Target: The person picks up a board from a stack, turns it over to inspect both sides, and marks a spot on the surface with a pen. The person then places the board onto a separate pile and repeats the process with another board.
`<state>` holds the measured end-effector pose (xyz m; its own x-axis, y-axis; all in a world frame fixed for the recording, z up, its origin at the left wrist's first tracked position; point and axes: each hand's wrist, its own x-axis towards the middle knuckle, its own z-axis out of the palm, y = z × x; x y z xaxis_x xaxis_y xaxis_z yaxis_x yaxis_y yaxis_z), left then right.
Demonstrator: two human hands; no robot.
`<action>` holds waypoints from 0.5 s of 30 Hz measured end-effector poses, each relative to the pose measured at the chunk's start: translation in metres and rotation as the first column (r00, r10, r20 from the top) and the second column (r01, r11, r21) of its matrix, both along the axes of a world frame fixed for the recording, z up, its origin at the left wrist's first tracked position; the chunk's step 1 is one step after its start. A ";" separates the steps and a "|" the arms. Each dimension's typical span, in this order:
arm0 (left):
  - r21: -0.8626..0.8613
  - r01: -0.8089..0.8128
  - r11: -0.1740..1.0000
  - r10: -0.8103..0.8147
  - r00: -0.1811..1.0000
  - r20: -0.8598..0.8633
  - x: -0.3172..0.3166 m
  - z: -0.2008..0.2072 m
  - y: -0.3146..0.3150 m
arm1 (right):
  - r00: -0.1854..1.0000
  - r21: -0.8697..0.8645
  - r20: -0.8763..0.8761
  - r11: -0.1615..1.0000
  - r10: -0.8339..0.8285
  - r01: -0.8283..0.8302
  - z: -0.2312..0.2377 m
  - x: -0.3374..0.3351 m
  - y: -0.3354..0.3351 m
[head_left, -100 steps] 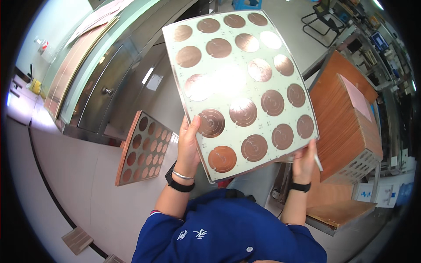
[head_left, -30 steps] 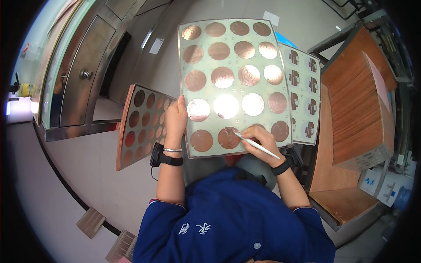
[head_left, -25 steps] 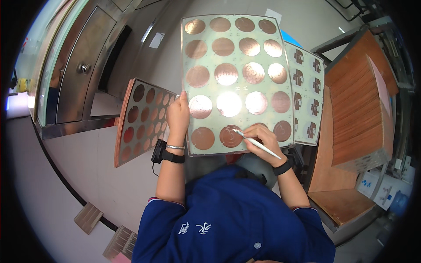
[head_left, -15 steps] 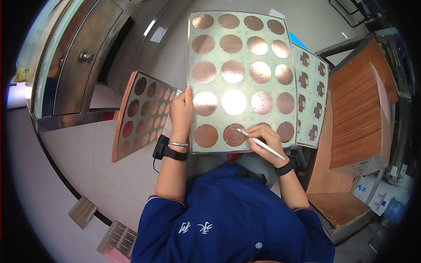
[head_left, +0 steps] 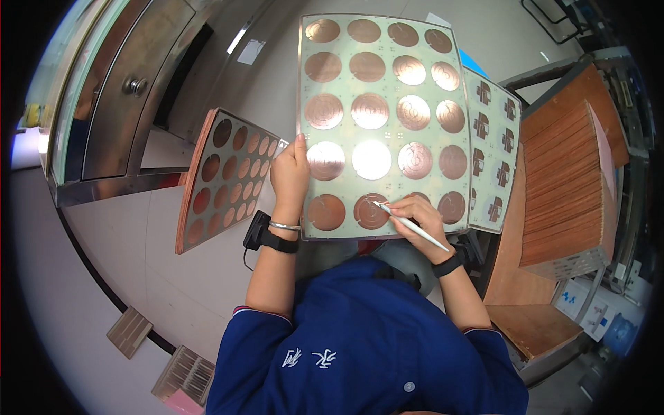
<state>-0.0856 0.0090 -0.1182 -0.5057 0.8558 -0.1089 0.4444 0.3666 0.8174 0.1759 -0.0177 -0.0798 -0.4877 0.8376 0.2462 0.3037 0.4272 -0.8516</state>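
A large pale green circuit board panel with rows of round copper discs stands tilted in front of me. My left hand grips its left edge, thumb on the face and the other fingers hidden behind. In my right hand is a slim white pen-shaped tool. Its tip rests at, or just over, a copper disc in the bottom row; actual contact is too small to tell. Behind the panel's right side shows another board with dark copper shapes.
To the left stands a stack of similar disc panels. On the right, a wooden rack bears a thick pile of copper-brown boards. A metal cabinet is at the far left. Two small slatted items lie lower left.
The panel and my left hand have shifted very slightly right and up in the picture. The white tool stays at the same disc, with hardly any movement.
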 end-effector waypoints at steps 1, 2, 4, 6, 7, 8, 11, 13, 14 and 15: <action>0.006 -0.002 1.000 0.002 1.000 -0.009 0.000 -0.001 0.000 | 1.000 0.003 0.015 1.000 0.000 0.000 -0.001 0.000 0.000; 0.011 0.000 1.000 0.000 1.000 -0.009 0.000 -0.001 0.000 | 1.000 0.052 0.012 0.999 0.004 -0.005 -0.002 -0.001 0.000; 0.017 0.001 1.000 -0.001 1.000 -0.009 -0.001 -0.002 0.000 | 1.000 0.101 0.008 0.995 0.009 -0.010 -0.002 -0.001 0.000; 0.004 0.006 1.000 -0.006 1.000 0.020 -0.001 -0.003 0.000 | 1.000 0.002 -0.019 1.000 -0.019 0.019 -0.001 -0.001 0.000; 0.012 0.005 1.000 -0.005 1.000 0.011 -0.001 -0.003 0.000 | 1.000 0.008 -0.002 1.000 -0.017 0.017 0.000 -0.001 0.000; 0.024 0.003 1.000 -0.004 0.999 0.032 -0.002 -0.003 0.000 | 1.000 -0.003 -0.006 1.000 -0.023 0.023 0.001 0.000 0.000; 0.041 0.003 0.999 -0.005 0.998 0.070 -0.002 -0.002 0.000 | 1.000 -0.047 0.003 0.999 -0.022 0.022 0.004 0.001 0.000; 0.045 0.007 0.999 -0.011 0.996 0.087 -0.002 -0.001 0.000 | 1.000 -0.082 0.015 0.996 -0.017 0.018 0.006 0.001 -0.001; 0.045 0.003 0.999 -0.008 0.996 0.092 -0.002 -0.001 0.000 | 1.000 -0.081 0.017 0.997 -0.018 0.019 0.006 0.002 -0.001; 0.043 0.005 0.999 -0.009 0.995 0.103 -0.002 -0.001 0.000 | 0.999 -0.099 0.023 0.995 -0.026 0.028 0.006 0.002 -0.001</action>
<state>-0.0877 0.0090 -0.1191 -0.4876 0.8643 -0.1238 0.3596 0.3279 0.8736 0.1775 -0.0186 -0.0734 -0.4684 0.8705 0.1510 0.3326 0.3322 -0.8826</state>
